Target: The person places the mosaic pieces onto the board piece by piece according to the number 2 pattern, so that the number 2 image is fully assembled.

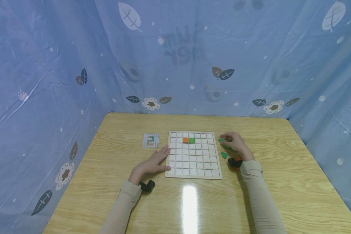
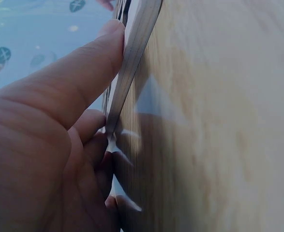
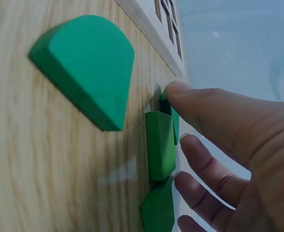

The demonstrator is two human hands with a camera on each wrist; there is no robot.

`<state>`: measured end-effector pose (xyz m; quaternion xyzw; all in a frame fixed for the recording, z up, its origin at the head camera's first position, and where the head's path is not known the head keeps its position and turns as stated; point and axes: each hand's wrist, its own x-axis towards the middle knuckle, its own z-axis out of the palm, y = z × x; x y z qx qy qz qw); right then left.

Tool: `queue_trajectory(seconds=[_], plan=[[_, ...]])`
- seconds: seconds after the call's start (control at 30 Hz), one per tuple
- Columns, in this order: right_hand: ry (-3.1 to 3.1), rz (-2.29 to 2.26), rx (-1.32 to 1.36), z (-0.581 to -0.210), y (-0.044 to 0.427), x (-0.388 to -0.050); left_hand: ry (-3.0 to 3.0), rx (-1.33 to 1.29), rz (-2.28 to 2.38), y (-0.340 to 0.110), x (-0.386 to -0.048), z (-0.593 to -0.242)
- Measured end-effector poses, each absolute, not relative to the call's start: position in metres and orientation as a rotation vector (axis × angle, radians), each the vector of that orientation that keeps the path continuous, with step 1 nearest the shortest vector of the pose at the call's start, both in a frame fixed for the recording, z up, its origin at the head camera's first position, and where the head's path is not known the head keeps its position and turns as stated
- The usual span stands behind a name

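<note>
Fingers spread, my left hand (image 1: 153, 162) rests along the left edge of a pale gridded board (image 1: 193, 176); its thumb (image 2: 96, 58) touches the rim. An orange square (image 1: 185, 140) and a green square (image 1: 191, 140) sit side by side in the board's second row. To the right of the board, my right hand (image 1: 235, 142) pinches a green piece (image 1: 221, 140) between thumb and index finger, though the index is hidden in the right wrist view. Below those fingers lie other green pieces (image 3: 160, 147). A green fan-shaped piece (image 3: 86, 63) lies nearer the wrist.
A small card (image 1: 150, 140) with a coloured grid pattern lies left of the board. Orange pieces (image 1: 238, 159) lie under the right wrist, partly hidden by its black camera (image 1: 234, 162). A blue patterned curtain (image 1: 175, 65) borders the wooden table (image 1: 280, 169).
</note>
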<state>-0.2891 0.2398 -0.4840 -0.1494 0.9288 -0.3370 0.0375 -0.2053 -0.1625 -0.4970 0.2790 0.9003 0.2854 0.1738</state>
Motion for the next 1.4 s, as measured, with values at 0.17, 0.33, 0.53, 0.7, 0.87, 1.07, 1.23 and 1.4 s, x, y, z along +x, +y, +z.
queue_trajectory(seconds=[0.17,0.33,0.53,0.7,0.87,1.07,1.23,1.4], plan=[[2.825,-1.040,-0.420,-0.4858,0.2405,-0.2896,2.548,0.792,0.816,-0.1624,-0.2041,-0.4968],[2.850,-1.015,-0.387,-0.4874,0.2385,-0.2916,2.546,0.792,0.824,-0.1617,-0.2035,-0.4955],[2.863,-1.041,-0.351,-0.4894,0.2353,-0.2932,2.548,0.789,0.828,-0.1610,-0.2037,-0.4952],[2.860,-1.044,-0.330,-0.4901,0.2348,-0.2947,2.549,0.790,0.829,-0.1613,-0.2039,-0.4962],[2.856,-1.029,-0.335,-0.4885,0.2365,-0.2940,2.549,0.797,0.828,-0.1618,-0.2040,-0.4957],[2.841,-1.052,-0.327,-0.4862,0.2340,-0.2927,2.545,0.793,0.853,-0.1623,-0.2032,-0.4918],[2.864,-1.026,-0.318,-0.4865,0.2326,-0.2937,2.547,0.790,0.844,-0.1622,-0.2031,-0.4912],[2.875,-1.010,-0.306,-0.4875,0.2325,-0.2960,2.553,0.792,0.836,-0.1624,-0.2036,-0.4927]])
